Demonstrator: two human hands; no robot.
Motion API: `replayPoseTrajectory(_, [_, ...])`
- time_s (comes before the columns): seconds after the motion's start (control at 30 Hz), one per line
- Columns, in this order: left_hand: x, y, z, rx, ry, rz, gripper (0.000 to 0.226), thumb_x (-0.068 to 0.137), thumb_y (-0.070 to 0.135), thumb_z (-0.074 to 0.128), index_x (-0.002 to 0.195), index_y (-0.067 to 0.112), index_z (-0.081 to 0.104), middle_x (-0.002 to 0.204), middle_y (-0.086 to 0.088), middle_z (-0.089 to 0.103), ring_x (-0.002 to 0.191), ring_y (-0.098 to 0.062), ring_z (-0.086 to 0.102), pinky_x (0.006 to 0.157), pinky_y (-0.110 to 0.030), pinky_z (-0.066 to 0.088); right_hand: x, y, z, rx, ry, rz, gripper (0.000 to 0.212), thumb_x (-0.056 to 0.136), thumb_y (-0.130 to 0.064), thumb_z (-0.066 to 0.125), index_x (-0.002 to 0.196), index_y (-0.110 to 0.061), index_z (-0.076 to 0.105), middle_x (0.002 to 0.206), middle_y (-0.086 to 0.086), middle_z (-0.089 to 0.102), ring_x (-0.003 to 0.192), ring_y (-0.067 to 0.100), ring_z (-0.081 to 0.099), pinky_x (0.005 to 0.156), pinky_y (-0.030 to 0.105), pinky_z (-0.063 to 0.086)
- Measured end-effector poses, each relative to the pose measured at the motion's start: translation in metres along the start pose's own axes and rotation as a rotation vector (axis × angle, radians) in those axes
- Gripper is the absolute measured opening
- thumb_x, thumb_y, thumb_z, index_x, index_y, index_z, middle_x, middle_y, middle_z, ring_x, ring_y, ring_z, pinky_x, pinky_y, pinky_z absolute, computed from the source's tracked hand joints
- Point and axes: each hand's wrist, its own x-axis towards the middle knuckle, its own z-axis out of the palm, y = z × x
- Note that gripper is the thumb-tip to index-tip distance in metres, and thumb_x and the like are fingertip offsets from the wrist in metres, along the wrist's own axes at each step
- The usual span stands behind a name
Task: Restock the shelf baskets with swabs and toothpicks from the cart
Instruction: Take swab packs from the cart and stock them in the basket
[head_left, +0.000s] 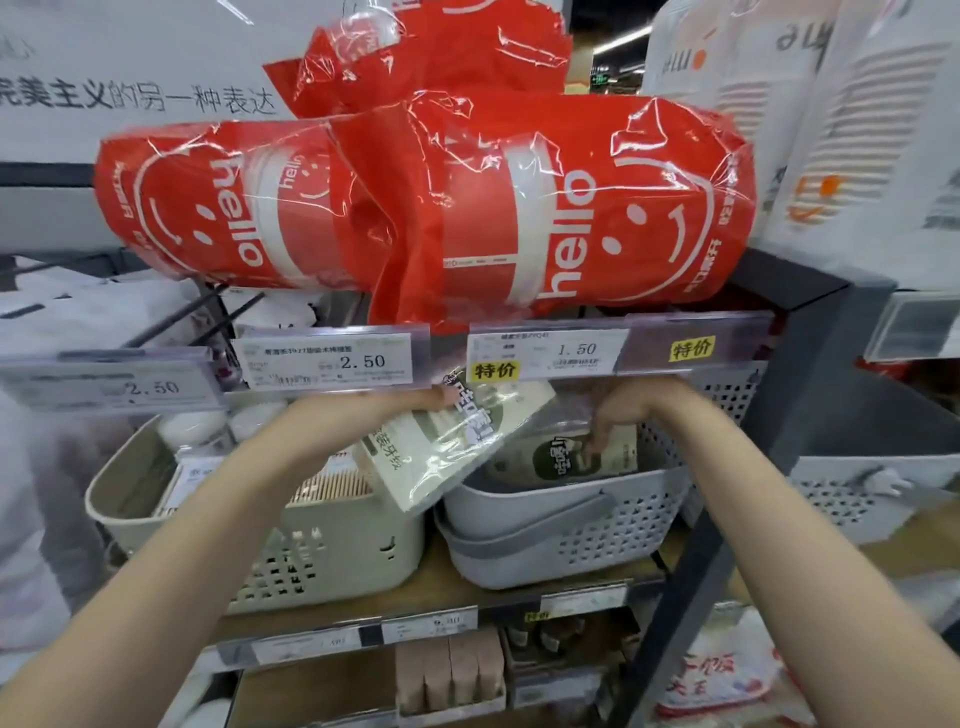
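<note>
Left hand (415, 402) gripping flat cream packet (447, 447), tilted above gap between baskets. Right hand (618, 415) reaching down into grey basket (561, 525), fingertips pressing on packet lying inside (566, 457). Beige basket (332, 545) just left, holding toothpick box (332, 486). Red hello packs (415, 208) on shelf above.

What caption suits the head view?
Left hand holds a packet over the grey basket; right hand reaches inside.

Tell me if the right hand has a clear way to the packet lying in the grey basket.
Probably yes: the right hand already reaches into the grey basket, fingertips on the packet.
</note>
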Motion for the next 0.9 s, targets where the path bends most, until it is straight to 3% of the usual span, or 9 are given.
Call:
replayPoseTrajectory(0.13, [0.012, 0.003, -0.004, 0.085, -0.147, -0.086, 0.092, 0.033, 0.082, 0.071, 0.104, 0.024, 0.069, 0.098, -0.001, 0.073, 0.093, -0.020, 0.067, 0.089, -0.034, 0.048, 0.015, -0.015, 0.010, -0.081, 0.005, -0.135, 0.085, 0.077, -0.013, 0.077, 0.147, -0.017, 0.030, 0.149, 0.002, 0.035, 0.134, 0.028, 0.036, 0.107, 0.032, 0.034])
replayPoseTrajectory(0.27, [0.027, 0.002, 0.009, -0.091, -0.065, -0.087, 0.025, 0.083, 0.034, 0.067, 0.085, 0.010, 0.059, 0.074, -0.005, 0.066, 0.061, -0.012, 0.062, 0.048, -0.014, 0.048, 0.022, -0.025, 0.019, -0.211, -0.067, -0.097, 0.058, 0.091, -0.019, 0.062, 0.142, -0.004, 0.038, 0.148, 0.010, 0.038, 0.134, 0.028, 0.036, 0.109, 0.033, 0.027])
replayPoseTrajectory(0.37, [0.038, 0.005, 0.020, -0.092, -0.047, -0.066, 0.019, 0.092, 0.020, 0.056, 0.076, 0.011, 0.053, 0.056, 0.002, 0.061, 0.044, -0.004, 0.057, 0.041, -0.014, 0.043, 0.026, -0.013, 0.024, -0.242, -0.071, -0.032, 0.056, 0.086, -0.021, 0.069, 0.136, -0.007, 0.048, 0.141, 0.010, 0.046, 0.130, 0.029, 0.043, 0.107, 0.036, 0.033])
replayPoseTrajectory(0.5, [0.059, 0.001, 0.028, -0.033, -0.018, -0.049, 0.015, 0.094, 0.024, 0.055, 0.097, 0.009, 0.056, 0.090, -0.009, 0.057, 0.083, -0.018, 0.058, 0.072, -0.026, 0.042, 0.039, 0.001, 0.027, -0.082, -0.008, 0.003, 0.060, 0.078, -0.020, 0.076, 0.132, -0.012, 0.053, 0.136, 0.012, 0.052, 0.127, 0.031, 0.047, 0.104, 0.039, 0.040])
replayPoseTrajectory(0.57, [0.066, 0.002, 0.034, 0.068, -0.026, -0.011, 0.035, 0.091, 0.035, 0.061, 0.119, 0.016, 0.053, 0.113, 0.000, 0.055, 0.107, -0.016, 0.054, 0.088, -0.027, 0.042, 0.042, 0.002, 0.027, -0.036, -0.117, 0.035, 0.069, 0.079, -0.018, 0.075, 0.139, -0.012, 0.043, 0.142, 0.013, 0.045, 0.127, 0.033, 0.044, 0.105, 0.042, 0.041])
replayPoseTrajectory(0.63, [0.067, 0.011, 0.045, 0.196, -0.167, 0.078, 0.063, 0.083, 0.050, 0.067, 0.136, 0.026, 0.044, 0.133, 0.011, 0.048, 0.119, -0.010, 0.046, 0.101, -0.028, 0.039, 0.043, 0.004, 0.024, -0.006, -0.203, 0.111, 0.059, 0.084, -0.016, 0.070, 0.136, -0.010, 0.043, 0.136, 0.015, 0.046, 0.121, 0.033, 0.047, 0.097, 0.036, 0.045])
replayPoseTrajectory(0.73, [0.056, 0.027, 0.058, 0.181, -0.315, 0.193, 0.055, 0.085, 0.035, 0.068, 0.135, 0.028, 0.046, 0.132, 0.013, 0.050, 0.117, -0.005, 0.046, 0.095, -0.018, 0.035, 0.044, 0.015, 0.026, 0.034, -0.128, 0.208, 0.022, 0.090, -0.015, 0.063, 0.110, -0.009, 0.054, 0.102, 0.013, 0.055, 0.093, 0.026, 0.054, 0.083, 0.029, 0.047])
replayPoseTrajectory(0.8, [0.057, 0.024, 0.061, 0.216, -0.337, 0.181, 0.068, 0.077, 0.039, 0.075, 0.137, 0.030, 0.044, 0.135, 0.013, 0.048, 0.123, -0.008, 0.045, 0.101, -0.022, 0.033, 0.054, 0.028, 0.028, 0.190, 0.090, 0.198, 0.033, 0.092, -0.010, 0.057, 0.125, -0.003, 0.055, 0.113, 0.013, 0.057, 0.104, 0.028, 0.055, 0.088, 0.030, 0.049])
replayPoseTrajectory(0.9, [0.058, 0.020, 0.068, 0.595, -0.368, 0.145, 0.083, 0.071, 0.046, 0.076, 0.141, 0.025, 0.038, 0.135, 0.007, 0.047, 0.121, -0.014, 0.046, 0.096, -0.024, 0.037, 0.060, 0.037, 0.025, 0.205, 0.082, 0.261, 0.022, 0.098, -0.008, 0.046, 0.113, 0.001, 0.059, 0.115, 0.010, 0.058, 0.105, 0.025, 0.051, 0.097, 0.034, 0.043])
